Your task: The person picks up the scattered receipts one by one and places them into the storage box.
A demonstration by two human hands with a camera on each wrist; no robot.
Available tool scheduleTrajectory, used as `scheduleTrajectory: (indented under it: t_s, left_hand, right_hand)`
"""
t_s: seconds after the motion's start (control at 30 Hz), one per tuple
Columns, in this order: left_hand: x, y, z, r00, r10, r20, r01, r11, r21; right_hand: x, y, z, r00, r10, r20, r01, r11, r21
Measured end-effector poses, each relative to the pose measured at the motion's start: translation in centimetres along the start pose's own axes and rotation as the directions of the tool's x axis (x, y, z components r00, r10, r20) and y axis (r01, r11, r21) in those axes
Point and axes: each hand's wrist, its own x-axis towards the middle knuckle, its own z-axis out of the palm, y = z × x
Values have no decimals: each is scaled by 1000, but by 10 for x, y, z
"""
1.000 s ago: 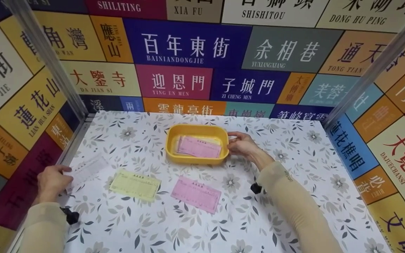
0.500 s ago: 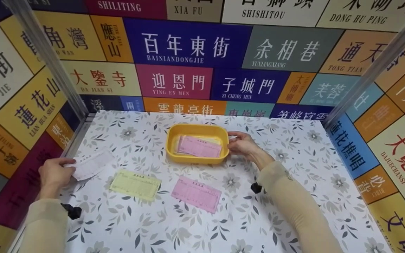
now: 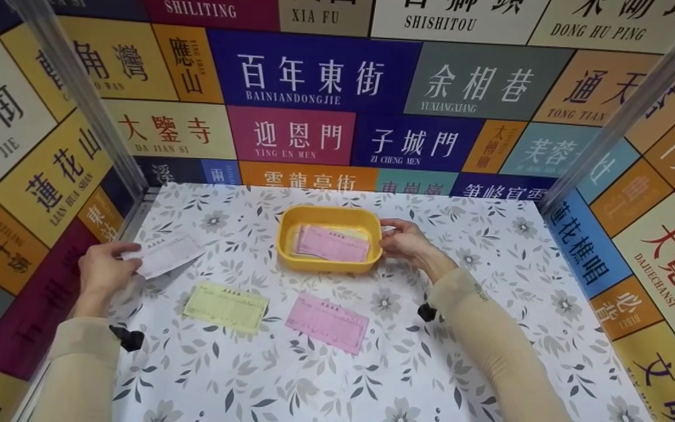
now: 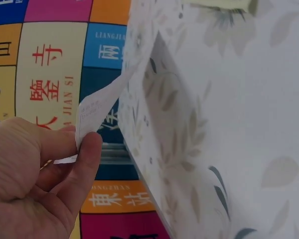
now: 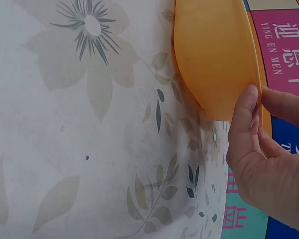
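At the table's left edge my left hand (image 3: 106, 271) pinches a whitish printed paper slip (image 3: 170, 254) by its near end. The left wrist view shows the slip (image 4: 100, 105) bent and raised between thumb and fingers, its shadow on the tabletop. My right hand (image 3: 406, 243) grips the right end of a yellow plastic box (image 3: 329, 266). In the right wrist view, thumb and fingers are on either side of the box's rim (image 5: 256, 64). Inside the box lie several slips, a pink slip (image 3: 336, 244) on top.
A yellow slip (image 3: 225, 306) and a pink slip (image 3: 327, 322) lie flat in front of the box. White floral paper covers the table (image 3: 460, 363). Walls with colourful sign panels (image 3: 314, 73) enclose it at the back and sides. A black wrist camera (image 3: 128, 338) sits on the left sleeve.
My left hand has lifted the whitish slip off the tabletop and moved it farther back and a little to the right. The right hand and the box have stayed in place.
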Motion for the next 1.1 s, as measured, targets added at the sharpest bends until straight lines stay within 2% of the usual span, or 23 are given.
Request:
scheduleTrajectory:
  t_s: [0.37,0.6,0.7,0.93,1.1]
  left_hand:
    - [5,42,0,993,113,-30,-114,993,-37]
    - [9,67,3,984,179,-12,-178,964,-199]
    - [10,80,5,981,192,3,-186,952,-242]
    - [16,118,24,958,285,18,-264,908,-327]
    - [22,144,46,953,297,66,-256,899,-354]
  right_hand:
    - [-1,0,-1,1000,22,-11,-22,1000,12]
    - [1,0,0,999,43,-11,-43,999,22]
    - [1,-1,0,999,49,-4,-49,999,17]
    - [2,-1,-1,998,67,-7,-67,997,33]
    - [3,1,-1,999,38,7,-38,999,31]
